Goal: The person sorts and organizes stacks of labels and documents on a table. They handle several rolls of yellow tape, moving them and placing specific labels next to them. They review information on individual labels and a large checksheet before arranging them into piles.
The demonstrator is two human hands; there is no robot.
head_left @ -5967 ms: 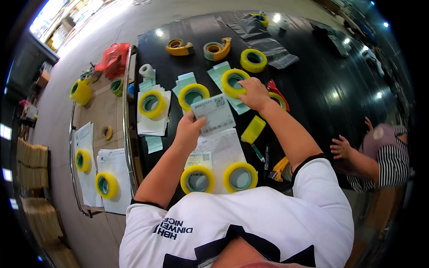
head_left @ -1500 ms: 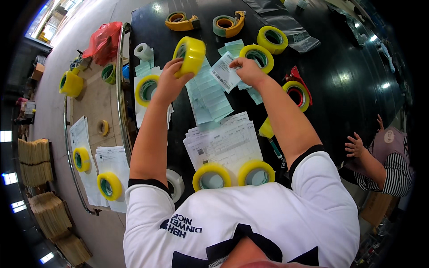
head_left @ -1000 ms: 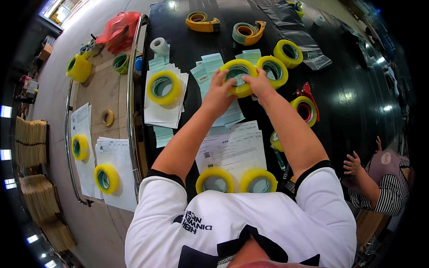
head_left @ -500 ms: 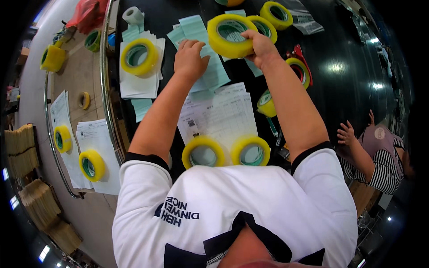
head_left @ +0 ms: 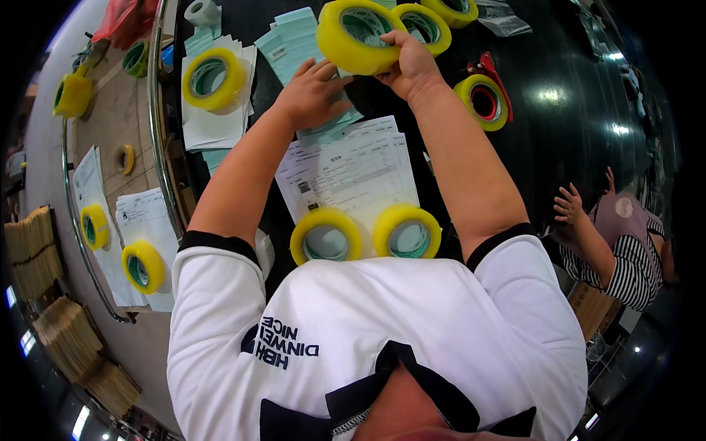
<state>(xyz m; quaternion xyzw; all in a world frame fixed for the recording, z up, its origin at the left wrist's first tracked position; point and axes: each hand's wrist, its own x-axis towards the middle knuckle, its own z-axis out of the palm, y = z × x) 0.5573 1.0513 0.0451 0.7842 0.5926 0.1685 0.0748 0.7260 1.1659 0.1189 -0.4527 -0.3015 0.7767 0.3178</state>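
Note:
My right hand (head_left: pixel 412 67) grips a thick roll of yellow packing tape (head_left: pixel 332 53) by its rim, thumb inside the green-lined core. The roll is tilted above the dark table. My left hand (head_left: pixel 315 95) lies palm down with fingers apart on pale green slips (head_left: pixel 298 45), just nearer than the held roll. Nearer to me lie printed sheets (head_left: pixel 346 165). Two more yellow tape rolls, a left one (head_left: pixel 356 242) and a right one (head_left: pixel 434 239), rest on their lower end.
Behind the held roll are other tape rolls (head_left: pixel 443 33). A red tape dispenser (head_left: pixel 502 92) with a roll sits right of my forearm. At left, another roll (head_left: pixel 237 81) weighs down papers, beside a metal rail (head_left: pixel 153 110). A co-worker's hand (head_left: pixel 568 204) shows at right.
The picture has shifted, moving the table things up and left. My left hand has slid slightly right and nearer over the slips, fingers spreading. My right hand keeps hold of the tape roll.

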